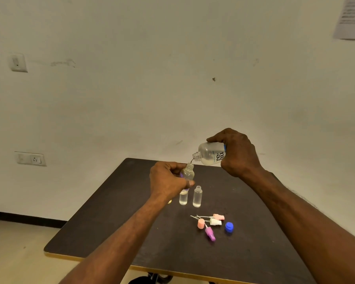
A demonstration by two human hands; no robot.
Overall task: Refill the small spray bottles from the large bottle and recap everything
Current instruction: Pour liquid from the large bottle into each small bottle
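Dark worktop [152, 232]: right hand [239, 152] grip wraps tilted large bottle [210, 154], spout just above small bottle [188, 172] pinched in left hand [166, 181] grip. Keep mouths aligned, pour slowly, avoid overfill.

Dim, yellowish, soft light; wide-angle warping at edges.
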